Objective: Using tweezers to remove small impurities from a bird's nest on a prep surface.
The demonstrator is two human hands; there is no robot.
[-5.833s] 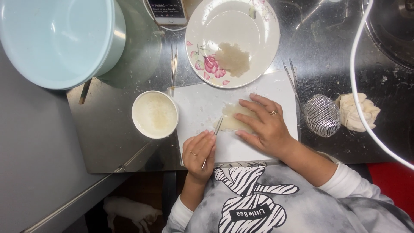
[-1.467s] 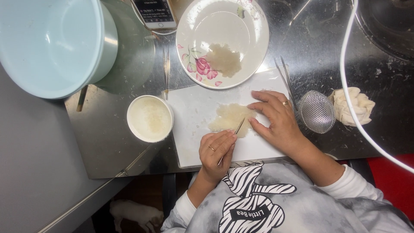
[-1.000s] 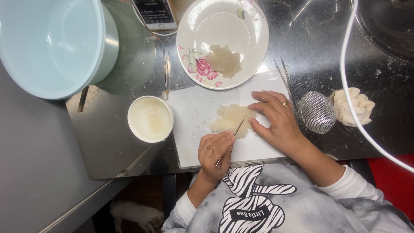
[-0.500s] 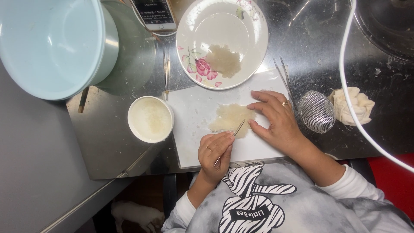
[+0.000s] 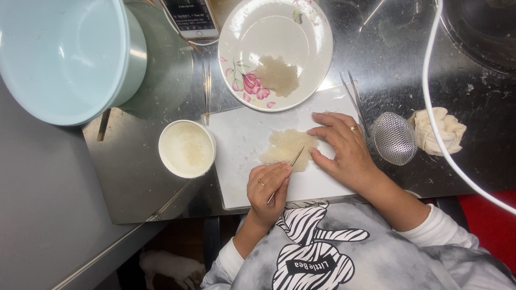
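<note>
My left hand (image 5: 269, 188) pinches tweezers (image 5: 284, 180), tips on the pale translucent mass (image 5: 285, 146); my right hand (image 5: 344, 150) fingers spread, steadying it on the white board (image 5: 242, 134).

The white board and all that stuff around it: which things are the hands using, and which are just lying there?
In use:
left hand holding tweezers
right hand steadying the pale lump
white board

Lying about:
flowered plate
small white cup
blue tub
phone
mesh strainer
crumpled cloth
spare tweezers
</note>
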